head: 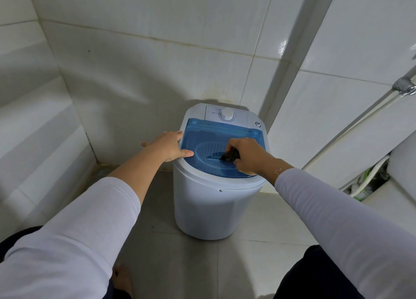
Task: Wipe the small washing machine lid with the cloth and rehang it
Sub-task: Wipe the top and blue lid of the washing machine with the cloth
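A small white washing machine stands on the floor against the tiled wall. Its translucent blue lid is closed. My right hand presses a small dark cloth onto the lid's right half, fingers closed around it. My left hand rests flat on the left edge of the machine, thumb on the lid's rim and fingers spread, holding nothing. A white dial sits on the control panel behind the lid.
White tiled walls close in at the left and back. A chrome shower hose and fitting runs down the right wall. A white fixture and some green-white items are at the right. My bare foot is on the grey floor.
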Demonstrator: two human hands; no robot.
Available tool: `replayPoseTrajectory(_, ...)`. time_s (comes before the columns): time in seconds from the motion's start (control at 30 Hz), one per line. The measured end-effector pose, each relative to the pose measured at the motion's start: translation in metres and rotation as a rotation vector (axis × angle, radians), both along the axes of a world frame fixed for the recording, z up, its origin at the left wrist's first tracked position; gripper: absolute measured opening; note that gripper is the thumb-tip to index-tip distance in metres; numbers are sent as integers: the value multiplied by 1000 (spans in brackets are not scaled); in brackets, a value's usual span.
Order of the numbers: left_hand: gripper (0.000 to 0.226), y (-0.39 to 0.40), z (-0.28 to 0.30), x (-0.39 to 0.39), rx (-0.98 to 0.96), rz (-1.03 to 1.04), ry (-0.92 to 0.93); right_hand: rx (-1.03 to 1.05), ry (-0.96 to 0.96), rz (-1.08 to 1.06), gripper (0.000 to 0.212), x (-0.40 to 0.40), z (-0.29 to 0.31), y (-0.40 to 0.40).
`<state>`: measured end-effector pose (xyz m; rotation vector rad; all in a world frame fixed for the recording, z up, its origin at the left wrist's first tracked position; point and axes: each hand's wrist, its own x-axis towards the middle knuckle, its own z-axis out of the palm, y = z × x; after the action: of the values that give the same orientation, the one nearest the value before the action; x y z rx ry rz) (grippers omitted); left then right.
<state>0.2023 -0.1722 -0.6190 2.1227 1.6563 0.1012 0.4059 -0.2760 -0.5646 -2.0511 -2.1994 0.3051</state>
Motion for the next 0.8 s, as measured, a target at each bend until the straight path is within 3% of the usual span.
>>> replayPoseTrajectory(0.27, 93, 2, -2, 0, -11, 1, -16, 171, 275, -258, 29, 1, 4, 13)
replayPoseTrajectory(0.53, 92, 3, -2, -1, -38, -13, -75, 59, 30, 89, 33, -25, -1, 18)
replayPoseTrajectory(0.7, 83, -3, 2, 0, -5, 7, -40, -81, -146, 136, 31, -12, 16, 17)
replayPoseTrajectory(0.8, 80, -11, 11, 2, -3, 22, -7, -122, -135, 84, 27, -1, 25, 18)
